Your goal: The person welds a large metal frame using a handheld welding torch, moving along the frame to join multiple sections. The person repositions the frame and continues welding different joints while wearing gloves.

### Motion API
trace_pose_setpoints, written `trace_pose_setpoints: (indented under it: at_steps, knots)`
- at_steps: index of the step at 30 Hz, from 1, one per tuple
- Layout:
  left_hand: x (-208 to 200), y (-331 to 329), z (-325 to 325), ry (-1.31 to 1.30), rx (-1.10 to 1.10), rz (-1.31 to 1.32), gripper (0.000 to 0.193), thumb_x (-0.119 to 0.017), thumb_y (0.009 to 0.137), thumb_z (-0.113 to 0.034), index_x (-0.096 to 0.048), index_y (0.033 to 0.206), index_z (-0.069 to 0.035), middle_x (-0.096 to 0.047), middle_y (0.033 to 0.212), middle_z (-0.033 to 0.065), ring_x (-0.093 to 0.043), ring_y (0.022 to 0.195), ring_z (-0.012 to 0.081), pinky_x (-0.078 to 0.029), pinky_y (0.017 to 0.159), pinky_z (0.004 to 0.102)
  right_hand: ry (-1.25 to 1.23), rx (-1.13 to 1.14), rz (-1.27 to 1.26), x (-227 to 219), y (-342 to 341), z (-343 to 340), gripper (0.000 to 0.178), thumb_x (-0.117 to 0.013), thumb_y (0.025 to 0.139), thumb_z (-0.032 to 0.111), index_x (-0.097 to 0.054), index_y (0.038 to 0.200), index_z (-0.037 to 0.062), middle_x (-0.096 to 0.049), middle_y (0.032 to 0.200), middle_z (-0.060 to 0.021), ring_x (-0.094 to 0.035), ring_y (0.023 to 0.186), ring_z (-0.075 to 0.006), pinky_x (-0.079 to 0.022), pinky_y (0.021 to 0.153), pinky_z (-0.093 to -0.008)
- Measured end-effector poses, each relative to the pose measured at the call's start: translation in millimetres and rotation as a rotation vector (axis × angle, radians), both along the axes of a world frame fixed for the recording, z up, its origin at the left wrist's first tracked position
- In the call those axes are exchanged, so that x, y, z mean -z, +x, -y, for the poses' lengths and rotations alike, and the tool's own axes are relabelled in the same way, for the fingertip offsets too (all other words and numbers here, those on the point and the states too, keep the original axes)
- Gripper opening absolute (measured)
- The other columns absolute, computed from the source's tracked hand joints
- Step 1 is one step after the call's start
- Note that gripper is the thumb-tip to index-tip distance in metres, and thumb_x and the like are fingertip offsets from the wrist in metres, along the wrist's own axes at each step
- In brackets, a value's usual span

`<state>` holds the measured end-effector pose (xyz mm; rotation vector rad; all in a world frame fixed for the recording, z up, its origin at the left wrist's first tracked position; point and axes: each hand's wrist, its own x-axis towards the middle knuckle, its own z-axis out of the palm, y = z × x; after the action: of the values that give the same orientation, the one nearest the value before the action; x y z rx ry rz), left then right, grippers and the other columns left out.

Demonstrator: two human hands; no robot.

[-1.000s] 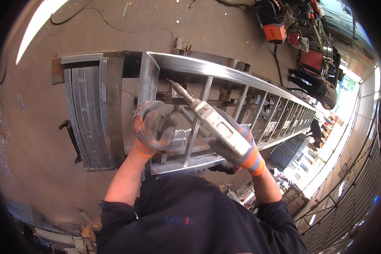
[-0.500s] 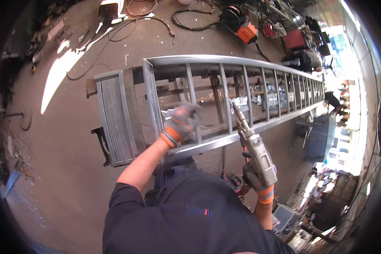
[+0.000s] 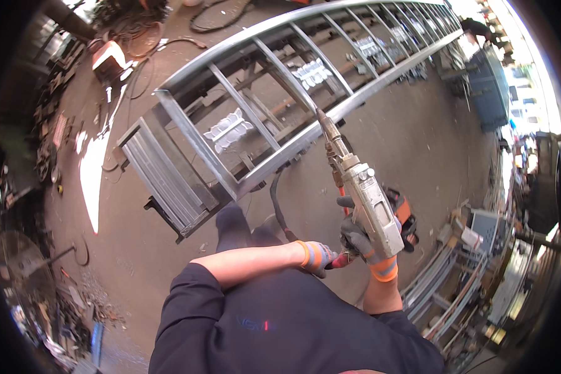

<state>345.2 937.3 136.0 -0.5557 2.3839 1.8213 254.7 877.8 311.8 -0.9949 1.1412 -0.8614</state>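
Observation:
My right hand (image 3: pixel 360 240), in a grey glove with an orange cuff, grips a grey metal welding gun (image 3: pixel 373 209). The gun slants up and left, its tapered nozzle (image 3: pixel 330 129) over the near rail of a ladder-like metal frame (image 3: pixel 280 163). I cannot tell whether the tip touches metal. Below the gun's grip, my gloved left hand (image 3: pixel 318 257) is closed at the red sleeve of a cable (image 3: pixel 341 260); its fingers are partly hidden. The frame's crossbars run away to the upper right.
A ribbed metal step (image 3: pixel 162 177) juts from the frame's near left end. An orange-and-black machine (image 3: pixel 400 215) stands on the floor right of the gun. Metal lengths (image 3: pixel 442 280) lie at lower right, a blue-grey cabinet (image 3: pixel 487 90) stands at upper right, and scrap (image 3: pixel 96 305) lines the left.
My left hand has left the frame and come down to the cable beside the gun's grip. The view has turned, so the frame now slants upward; the right hand still holds the gun.

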Motion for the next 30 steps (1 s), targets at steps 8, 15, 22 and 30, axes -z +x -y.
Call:
trace_pose_setpoints:
  at_steps: [8, 15, 22, 30]
  knots:
    - [16.6, 2.6, -77.8, -0.088, 0.19, -0.486, 0.049, -0.072, 0.093, -0.043, -0.066, 0.126, -0.008, -0.068, 0.126, 0.0144, -0.065, 0.118, 0.0361, -0.051, 0.101, 0.0471, 0.013, -0.086, -0.512, -9.3, 54.0, -36.7, 0.062, -0.076, 0.085, 0.001, -0.059, 0.145, -0.0005, -0.072, 0.123, -0.013, -0.068, 0.099, -0.0141, -0.057, 0.081, -0.029]
    - [-52.2, 55.6, -93.2, 0.347, 0.154, -1.077, 0.03, -0.067, 0.097, -0.034, -0.067, 0.113, -0.008, -0.068, 0.104, 0.0118, -0.065, 0.106, 0.0307, -0.049, 0.096, 0.0442, -0.128, -0.691, -0.8, -7.9, 127.1, 30.3, 0.059, -0.075, 0.087, 0.009, -0.059, 0.143, 0.0003, -0.075, 0.117, -0.0136, -0.07, 0.099, -0.0182, -0.057, 0.085, -0.034]
    - [-105.3, 103.2, -62.5, 0.641, 0.242, -1.157, 0.058, -0.057, 0.103, -0.054, -0.076, 0.09, 0.0, -0.074, 0.084, 0.0185, -0.07, 0.089, 0.0393, -0.054, 0.084, 0.0471, 0.546, -0.366, -0.7, 16.2, 183.9, 73.6, 0.049, -0.073, 0.096, 0.019, -0.06, 0.141, 0.0015, -0.076, 0.1, -0.0056, -0.068, 0.084, -0.0101, -0.055, 0.07, -0.0283]
    - [-120.7, 134.5, -57.9, 0.741, 0.085, -1.316, 0.059, -0.063, 0.101, -0.053, -0.072, 0.078, 0.001, -0.07, 0.075, 0.0214, -0.067, 0.075, 0.0427, -0.054, 0.071, 0.0478, 0.833, -0.24, -0.67, 30.6, 214.1, 95.2, 0.046, -0.072, 0.098, 0.021, -0.063, 0.138, 0.0007, -0.074, 0.093, -0.0067, -0.067, 0.069, -0.0112, -0.054, 0.062, -0.0273]
